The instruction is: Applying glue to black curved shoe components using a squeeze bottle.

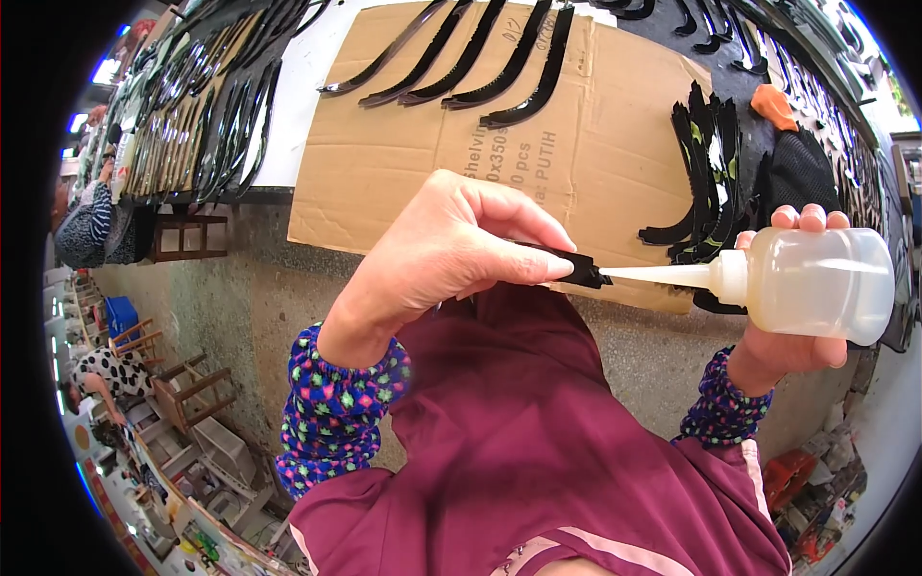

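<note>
My left hand [437, 240] is closed in a pinch on a black strip [585, 272], with thumb on top and most of the strip hidden by the hand. Only its notched end sticks out to the right. In my right hand [780, 353] lies a translucent squeeze bottle [824, 286] on its side, fingers wrapped round it, some cloudy liquid inside. Its long white nozzle [663, 276] points left, and the tip meets or almost meets the strip's end. Beyond my hands, several glossy black curved strips [471, 67] lie in a row on a cardboard sheet [384, 173].
A pile of black curved strips [709, 182] rests on the cardboard's right side. Past it are an orange lump [774, 107] and black mesh cloth [802, 173]. More strips [182, 125] cover the table at left. Wooden stools [192, 389] and people [110, 370] are off to the left.
</note>
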Action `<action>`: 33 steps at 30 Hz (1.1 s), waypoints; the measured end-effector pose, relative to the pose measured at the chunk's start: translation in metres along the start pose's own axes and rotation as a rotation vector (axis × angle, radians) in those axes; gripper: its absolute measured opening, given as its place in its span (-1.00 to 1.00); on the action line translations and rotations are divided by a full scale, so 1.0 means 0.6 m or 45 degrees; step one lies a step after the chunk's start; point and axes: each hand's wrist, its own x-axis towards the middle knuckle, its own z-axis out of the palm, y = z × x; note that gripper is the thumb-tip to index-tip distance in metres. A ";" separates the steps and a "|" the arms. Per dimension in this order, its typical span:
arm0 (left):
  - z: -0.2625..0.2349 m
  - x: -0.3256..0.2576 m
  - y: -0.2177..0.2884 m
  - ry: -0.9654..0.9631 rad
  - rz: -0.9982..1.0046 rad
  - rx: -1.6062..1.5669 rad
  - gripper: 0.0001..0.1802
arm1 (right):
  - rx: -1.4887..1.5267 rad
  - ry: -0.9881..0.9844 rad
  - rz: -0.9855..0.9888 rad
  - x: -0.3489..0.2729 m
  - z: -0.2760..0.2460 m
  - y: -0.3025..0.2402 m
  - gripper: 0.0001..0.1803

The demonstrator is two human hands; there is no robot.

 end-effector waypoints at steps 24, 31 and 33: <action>0.006 0.003 0.007 -0.012 -0.027 0.059 -0.83 | -0.289 0.377 -0.050 -0.004 0.006 0.005 0.11; 0.005 0.003 0.005 -0.028 -0.006 0.001 -0.83 | -0.292 0.389 -0.036 -0.005 0.012 0.005 0.12; 0.004 0.002 0.005 -0.030 -0.008 -0.014 -0.83 | -0.297 0.403 -0.033 -0.005 0.012 0.005 0.13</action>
